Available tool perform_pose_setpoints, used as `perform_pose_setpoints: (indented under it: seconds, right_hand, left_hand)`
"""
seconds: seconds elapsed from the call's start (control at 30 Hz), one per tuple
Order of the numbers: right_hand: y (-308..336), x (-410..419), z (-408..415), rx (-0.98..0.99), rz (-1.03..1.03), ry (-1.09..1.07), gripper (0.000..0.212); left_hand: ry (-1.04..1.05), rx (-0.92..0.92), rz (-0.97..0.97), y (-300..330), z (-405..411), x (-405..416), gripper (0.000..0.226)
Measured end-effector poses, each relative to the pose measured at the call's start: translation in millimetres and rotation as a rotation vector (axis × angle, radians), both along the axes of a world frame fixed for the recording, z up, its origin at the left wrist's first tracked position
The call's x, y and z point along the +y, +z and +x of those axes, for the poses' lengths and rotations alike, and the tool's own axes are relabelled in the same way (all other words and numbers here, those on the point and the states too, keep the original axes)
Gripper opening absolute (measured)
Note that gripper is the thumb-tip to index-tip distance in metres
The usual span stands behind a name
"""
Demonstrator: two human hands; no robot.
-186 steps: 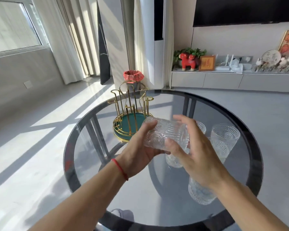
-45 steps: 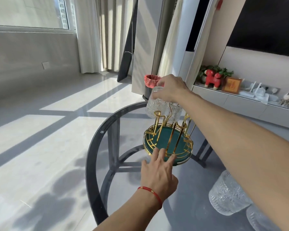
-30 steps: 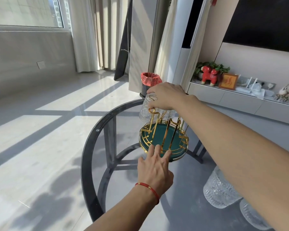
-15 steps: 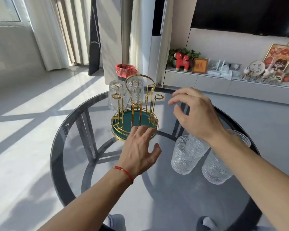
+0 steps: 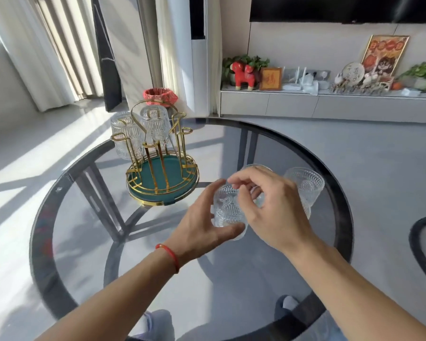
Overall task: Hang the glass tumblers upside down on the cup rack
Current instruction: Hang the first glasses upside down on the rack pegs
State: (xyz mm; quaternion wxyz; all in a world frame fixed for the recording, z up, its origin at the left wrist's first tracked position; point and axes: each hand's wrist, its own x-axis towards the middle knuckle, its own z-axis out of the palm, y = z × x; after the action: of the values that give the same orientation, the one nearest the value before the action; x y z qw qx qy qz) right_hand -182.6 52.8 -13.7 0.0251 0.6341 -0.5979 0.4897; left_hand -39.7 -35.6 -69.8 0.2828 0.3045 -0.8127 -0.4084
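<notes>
Since half a second ago: both hands have come in from open, empty poses, the left one off the rack's near edge, and now meet around one tumbler at table centre.
Held tumbler: one clear, embossed glass, upright, mouth up; whether its base touches the tabletop cannot be told.
Left hand: cupped against the glass's left side, thumb under its near lower edge, fingers curled round the far side; a red string bracelet circles the wrist.
Right hand: curled over the glass from the right, fingers closed on its rim and right wall.
Tumblers waiting on the table: two in sight, both upright. One stands right of the hands; one is far of the hands, mostly hidden by the right fingers. More behind the hand cannot be ruled out.
Tumblers on the rack: two, both upside down. One hangs on the far left prong, one just right of it under the loop handle.
Cup rack: one gold wire stand on a round green tray, left and far of the hands, well apart from them; its near and right prongs are bare.
Table: one round, dark glass top with a black rim, crossed legs visible through it.
Beyond: one bin with a red liner on the floor behind the rack, one red horse figure on the low cabinet at far right.
Below: slippered feet seen through the glass at the near edge.
</notes>
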Motion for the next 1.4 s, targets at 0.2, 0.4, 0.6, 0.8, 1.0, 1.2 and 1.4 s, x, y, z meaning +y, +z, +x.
perform_pose_setpoints:
  seconds: [0.2,0.4,0.6,0.8,1.0,1.2,1.4]
  right_hand:
    - [-2,3,-3,-0.041,0.012,-0.020,0.019]
    - [-7,3,0,-0.128,0.071,-0.023,0.023]
    - [-15,-4,24,-0.190,0.361,0.090,0.051]
    - [-14,-17,37,-0.546,0.448,0.132,0.051]
    - [-3,-26,36,-0.747,0.333,0.082,0.050]
    - [25,-41,14,-0.716,0.103,-0.086,0.056]
    - [75,-117,-20,-0.735,0.012,-0.207,0.070]
  left_hand:
    - [0.042,0.027,0.004,-2,-7,-5,0.084]
    - [0.266,0.195,0.310,15,13,-16,0.087]
    - [0.143,0.645,0.910,39,42,-20,0.038]
    - [0.040,0.665,0.936,42,47,-20,0.051]
    - [0.145,0.335,0.508,31,64,-41,0.056]
    - [0.530,-0.362,-0.288,-10,65,-59,0.048]
    - [0.544,-0.617,-0.392,-40,60,-61,0.065]
